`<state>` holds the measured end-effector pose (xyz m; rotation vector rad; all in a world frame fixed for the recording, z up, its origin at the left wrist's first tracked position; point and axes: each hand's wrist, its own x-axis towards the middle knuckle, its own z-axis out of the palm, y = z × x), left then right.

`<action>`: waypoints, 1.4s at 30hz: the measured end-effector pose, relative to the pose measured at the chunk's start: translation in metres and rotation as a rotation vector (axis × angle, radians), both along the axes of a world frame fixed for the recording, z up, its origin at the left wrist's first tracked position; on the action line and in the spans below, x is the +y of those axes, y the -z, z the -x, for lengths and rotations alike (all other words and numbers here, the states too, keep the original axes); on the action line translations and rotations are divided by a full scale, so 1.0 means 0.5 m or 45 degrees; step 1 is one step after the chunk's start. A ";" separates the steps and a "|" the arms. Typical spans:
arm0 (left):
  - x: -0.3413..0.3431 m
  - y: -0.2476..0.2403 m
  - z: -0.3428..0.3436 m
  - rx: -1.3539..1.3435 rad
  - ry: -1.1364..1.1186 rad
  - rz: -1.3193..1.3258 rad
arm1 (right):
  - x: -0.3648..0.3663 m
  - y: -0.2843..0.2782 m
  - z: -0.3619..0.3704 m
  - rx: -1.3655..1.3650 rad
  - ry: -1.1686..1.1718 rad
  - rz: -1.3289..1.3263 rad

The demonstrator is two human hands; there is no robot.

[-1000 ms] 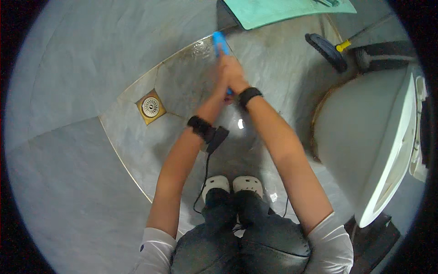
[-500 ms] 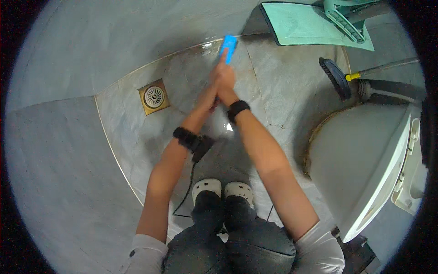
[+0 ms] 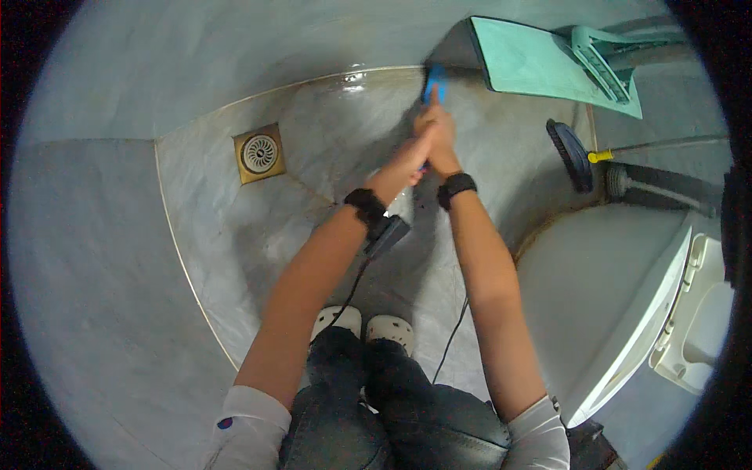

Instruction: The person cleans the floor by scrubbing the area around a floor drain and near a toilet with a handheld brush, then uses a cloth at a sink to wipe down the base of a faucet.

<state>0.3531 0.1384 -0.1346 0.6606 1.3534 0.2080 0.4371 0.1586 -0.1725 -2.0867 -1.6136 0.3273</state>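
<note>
A narrow blue tool point(image 3: 437, 77), which looks like a scrub brush with its bristles hidden, meets the floor along the foot of the far wall. My right hand point(image 3: 442, 135) is wrapped round it, one finger stretched along its top. Behind and partly against the right hand, my left hand point(image 3: 407, 163) is closed on the handle end, where a bit of blue shows between the fingers. Most of the handle is covered by both hands. The wet floor point(image 3: 313, 157) lies beneath.
A brass-edged drain point(image 3: 259, 153) is set in the floor at left. On the right are a green dustpan point(image 3: 540, 63), a dark broom point(image 3: 572, 157), a grey toilet brush point(image 3: 619, 182) and a white toilet point(image 3: 603, 290). Cords point(image 3: 453, 341) hang by my legs.
Both hands and the blue tool have moved right along the wall's foot, closer to the green dustpan. The view has shifted slightly too.
</note>
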 end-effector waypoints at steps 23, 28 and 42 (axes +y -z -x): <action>-0.054 0.033 0.183 -0.102 -0.262 0.072 | 0.001 -0.024 0.227 -0.025 -0.259 0.239; -0.020 -0.010 0.103 -0.181 -0.071 0.041 | 0.001 -0.011 0.117 0.061 -0.089 0.094; -0.065 0.029 0.349 -0.125 -0.526 0.113 | 0.023 -0.017 0.402 0.082 -0.426 0.479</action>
